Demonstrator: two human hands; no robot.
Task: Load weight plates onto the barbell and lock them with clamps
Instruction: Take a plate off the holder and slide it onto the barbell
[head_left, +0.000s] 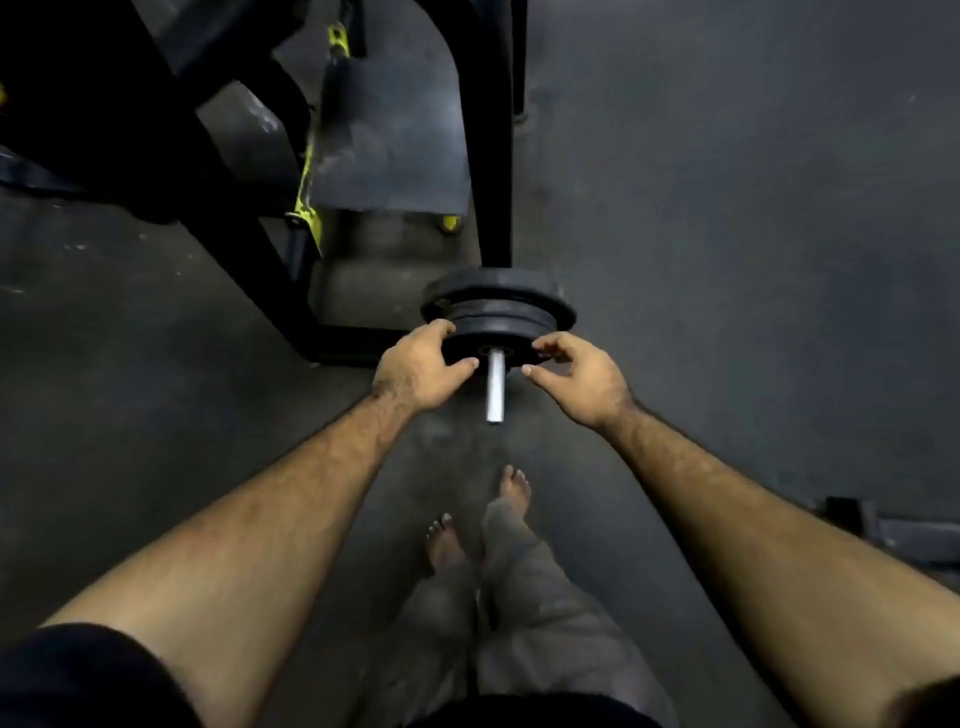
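Note:
Several black weight plates (498, 306) sit stacked on the barbell, whose bare silver sleeve end (495, 392) points toward me. The nearest small plate (493, 343) is on the sleeve against the others. My left hand (418, 371) grips this plate's left rim, thumb on its face. My right hand (576, 379) is at the right rim, fingertips touching it, thumb extended toward the sleeve. No clamp is visible.
A black rack frame (496, 156) with yellow fittings (306, 182) and a dark bench pad (389, 140) stands behind the plates. Dark rubber floor (727, 234) spreads all around. My bare feet (478, 514) stand below the sleeve. Dark equipment (883, 525) lies at the right edge.

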